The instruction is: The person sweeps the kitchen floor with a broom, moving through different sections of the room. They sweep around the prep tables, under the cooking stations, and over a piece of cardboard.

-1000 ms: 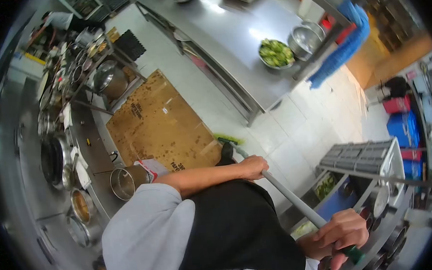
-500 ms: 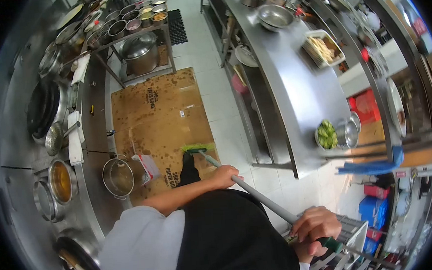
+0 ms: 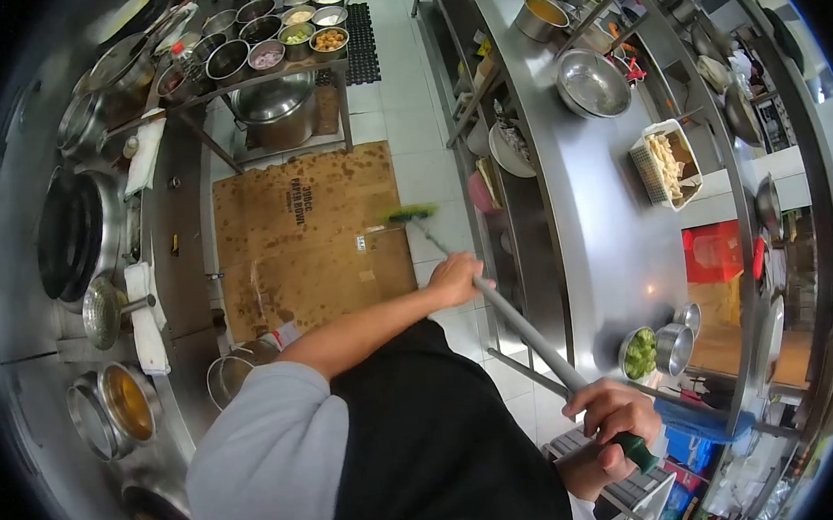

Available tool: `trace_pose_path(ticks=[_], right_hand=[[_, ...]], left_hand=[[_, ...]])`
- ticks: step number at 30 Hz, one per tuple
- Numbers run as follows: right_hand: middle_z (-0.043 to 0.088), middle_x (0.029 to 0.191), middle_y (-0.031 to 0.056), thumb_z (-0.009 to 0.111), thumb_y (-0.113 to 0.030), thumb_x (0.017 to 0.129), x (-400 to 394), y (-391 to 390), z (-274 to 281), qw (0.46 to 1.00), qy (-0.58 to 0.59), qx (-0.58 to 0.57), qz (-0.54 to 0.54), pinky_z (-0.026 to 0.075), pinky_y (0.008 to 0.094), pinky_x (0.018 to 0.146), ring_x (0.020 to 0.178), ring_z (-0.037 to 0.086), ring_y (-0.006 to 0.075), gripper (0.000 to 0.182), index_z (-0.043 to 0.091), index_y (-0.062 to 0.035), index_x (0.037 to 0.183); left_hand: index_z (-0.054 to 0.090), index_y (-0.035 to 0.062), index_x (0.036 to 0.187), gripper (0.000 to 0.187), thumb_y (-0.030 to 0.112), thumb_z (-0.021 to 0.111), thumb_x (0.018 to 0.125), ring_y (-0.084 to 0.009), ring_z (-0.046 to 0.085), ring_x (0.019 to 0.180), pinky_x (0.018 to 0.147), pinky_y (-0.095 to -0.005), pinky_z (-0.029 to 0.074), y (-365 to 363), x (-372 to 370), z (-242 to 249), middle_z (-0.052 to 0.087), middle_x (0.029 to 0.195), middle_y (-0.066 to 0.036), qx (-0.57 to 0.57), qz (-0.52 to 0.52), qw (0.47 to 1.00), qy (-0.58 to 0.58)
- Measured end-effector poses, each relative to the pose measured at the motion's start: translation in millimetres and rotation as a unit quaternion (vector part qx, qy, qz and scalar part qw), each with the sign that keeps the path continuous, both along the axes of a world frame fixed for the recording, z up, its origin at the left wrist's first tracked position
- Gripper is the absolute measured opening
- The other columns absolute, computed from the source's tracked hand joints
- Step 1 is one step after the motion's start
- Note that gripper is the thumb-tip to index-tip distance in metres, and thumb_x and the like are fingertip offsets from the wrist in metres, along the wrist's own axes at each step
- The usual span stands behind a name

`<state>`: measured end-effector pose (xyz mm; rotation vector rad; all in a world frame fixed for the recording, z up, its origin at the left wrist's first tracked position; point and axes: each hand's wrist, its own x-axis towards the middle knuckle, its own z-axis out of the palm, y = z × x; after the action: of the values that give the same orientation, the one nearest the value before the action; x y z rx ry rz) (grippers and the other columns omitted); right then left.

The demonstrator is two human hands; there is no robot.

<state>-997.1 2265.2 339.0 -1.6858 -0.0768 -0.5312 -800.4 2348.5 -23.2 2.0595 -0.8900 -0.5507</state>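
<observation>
My left hand [image 3: 457, 278] is wrapped round the lower part of the grey handle of a broom [image 3: 528, 334]. Close to the handle's green end grip, my right hand [image 3: 616, 426] closes on the same broom. Its green bristles [image 3: 414, 212] are blurred, at the right edge of a flattened cardboard sheet [image 3: 315, 242] on the floor. The handle slants from the bristles back toward my right side.
A long steel table [image 3: 616, 248] runs along the right, bearing bowls and a white basket [image 3: 668, 164]. At left, a steel counter holds pans; a pot [image 3: 237, 371] stands below it. Sauce bowls [image 3: 266, 55] fill a stand ahead, over a lidded pot [image 3: 276, 111].
The broom's bristles have moved forward and right across the cardboard to its edge, my left arm reaching out with them. The view has shifted, and the black shoe no longer shows.
</observation>
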Motion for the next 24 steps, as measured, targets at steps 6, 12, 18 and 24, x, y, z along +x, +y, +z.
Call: trace_pose_path(ticks=[6, 12, 18, 24], right_hand=[[0.050, 0.056, 0.0045, 0.085, -0.044, 0.090, 137.1, -62.6, -44.5, 0.997, -0.054, -0.046, 0.029, 0.048, 0.0361, 0.052, 0.056, 0.061, 0.0285, 0.056, 0.052, -0.0060, 0.067], [0.056, 0.073, 0.0127, 0.073, -0.002, 0.093, 380.2, -121.5, -168.3, 0.980, -0.025, -0.115, 0.158, 0.047, 0.0401, 0.066, 0.071, 0.058, 0.0307, 0.026, 0.053, 0.0001, 0.075], [0.053, 0.067, 0.0118, 0.074, -0.008, 0.095, 457.4, -153.9, -142.7, 0.961, 0.112, -0.143, 0.208, 0.045, 0.0399, 0.062, 0.065, 0.055, 0.0297, 0.034, 0.053, -0.0001, 0.070], [0.056, 0.061, 0.0106, 0.072, -0.028, 0.096, 480.8, -204.9, -33.9, 0.992, 0.078, -0.027, 0.097, 0.051, 0.0410, 0.056, 0.059, 0.064, 0.0310, 0.045, 0.053, -0.0016, 0.065]], left_hand=[[0.074, 0.0091, 0.097, 0.033, 0.038, 0.086, 0.087, -0.0405, 0.064, 0.113, 0.094, -0.0504, 0.054, -65.0, 190.9, -27.1, 0.068, 0.117, -0.016, 0.003, 0.058, 0.996, -0.061], [0.070, 0.0150, 0.121, 0.037, 0.032, 0.083, 0.091, -0.0410, 0.063, 0.123, 0.101, -0.0507, 0.054, -69.7, 388.1, -79.2, 0.069, 0.126, -0.013, 0.038, 0.271, 0.960, -0.058], [0.070, 0.0086, 0.108, 0.025, 0.026, 0.079, 0.094, -0.0457, 0.059, 0.128, 0.108, -0.0512, 0.050, -96.7, 422.6, -160.0, 0.070, 0.118, -0.017, -0.007, 0.124, 0.992, 0.027], [0.062, 0.0054, 0.093, 0.031, 0.031, 0.079, 0.096, -0.0464, 0.060, 0.126, 0.106, -0.0536, 0.050, -172.8, 404.0, -72.5, 0.069, 0.114, -0.021, -0.155, 0.156, 0.975, 0.021]])
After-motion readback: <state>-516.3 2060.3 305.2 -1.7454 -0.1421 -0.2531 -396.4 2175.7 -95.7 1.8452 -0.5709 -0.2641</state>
